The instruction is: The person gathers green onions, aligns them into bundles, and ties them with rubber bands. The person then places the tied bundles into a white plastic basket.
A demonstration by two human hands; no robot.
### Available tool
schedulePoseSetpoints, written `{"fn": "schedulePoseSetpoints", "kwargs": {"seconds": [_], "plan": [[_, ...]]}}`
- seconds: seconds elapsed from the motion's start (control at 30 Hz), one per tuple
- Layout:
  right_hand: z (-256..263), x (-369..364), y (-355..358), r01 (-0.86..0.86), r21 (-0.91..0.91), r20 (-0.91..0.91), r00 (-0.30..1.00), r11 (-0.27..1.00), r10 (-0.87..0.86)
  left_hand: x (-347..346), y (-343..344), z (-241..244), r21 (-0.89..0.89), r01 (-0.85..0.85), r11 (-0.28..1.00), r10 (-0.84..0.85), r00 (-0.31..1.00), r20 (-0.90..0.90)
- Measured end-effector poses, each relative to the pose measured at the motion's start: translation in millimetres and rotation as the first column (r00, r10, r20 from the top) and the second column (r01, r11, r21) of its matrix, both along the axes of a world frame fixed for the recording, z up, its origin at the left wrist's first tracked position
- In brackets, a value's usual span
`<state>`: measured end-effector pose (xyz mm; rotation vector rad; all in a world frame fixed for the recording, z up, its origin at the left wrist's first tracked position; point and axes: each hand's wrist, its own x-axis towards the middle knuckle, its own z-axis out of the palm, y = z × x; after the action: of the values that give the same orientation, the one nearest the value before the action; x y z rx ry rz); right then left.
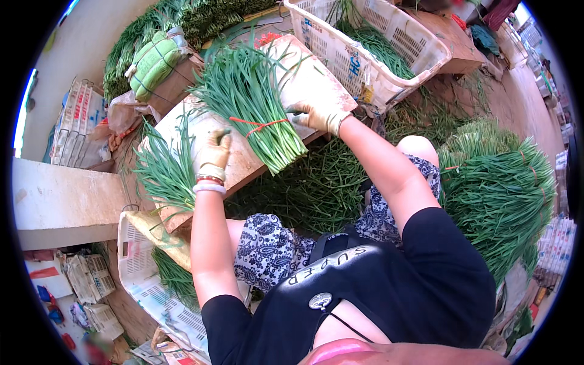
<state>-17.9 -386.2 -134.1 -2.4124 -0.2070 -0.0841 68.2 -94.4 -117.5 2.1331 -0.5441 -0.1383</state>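
A bundle of long green leafy stalks, probably Chinese chives (248,98), lies across a low wooden board (315,77). A red tie (260,125) crosses around it near the pale cut ends. My right hand (317,116), in a cream work glove, is beside the bundle's right edge with thumb and fingers apart; whether the fingertips touch the stalks is unclear. On the bundle's other side, my gloved left hand (214,148) is over the board, fingers loosely bent, with nothing seen in it. Loose chives (169,166) lie left of that hand, partly behind the wrist.
A white plastic crate (365,68) holding chives stands beyond the board; another crate (150,283) is at lower left. Tied bundles (497,182) are stacked at my right. Scattered stalks (315,187) cover the floor under the board. A green wrapped pack (155,66) sits at back left.
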Motion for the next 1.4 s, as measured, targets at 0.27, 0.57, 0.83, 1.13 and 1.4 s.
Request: {"fn": "schedulePoseSetpoints", "kwargs": {"seconds": [0.27,0.57,0.83,1.13,1.4], "plan": [[12.1,9.8,48.9,-0.012,-0.39,0.193,0.977,0.921,0.094,-37.7,-37.7,9.9,0.153,-0.06,0.986,0.043,0.993,0.111],[-2.8,32.0,50.2,0.163,-0.043,0.106,0.982,0.986,-0.157,-38.7,-42.3,12.1,0.222,-0.084,0.971,0.054,0.989,0.138],[-9.2,18.5,40.7,0.133,-0.148,0.075,0.99,0.98,-0.123,-28.8,-15.6,7.4,0.357,-0.137,0.924,0.09,0.985,0.146],[-16.1,36.6,42.0,0.234,-0.101,0.079,0.971,0.967,-0.227,-22.8,-23.5,1.2,0.383,-0.107,0.918,0.063,0.99,0.124],[58.8,33.8,107.2,-0.062,-0.244,-0.048,0.997,0.968,0.052,-6.4,-10.8,11.7,0.255,-0.001,0.967,0.021,0.997,-0.075]]}}
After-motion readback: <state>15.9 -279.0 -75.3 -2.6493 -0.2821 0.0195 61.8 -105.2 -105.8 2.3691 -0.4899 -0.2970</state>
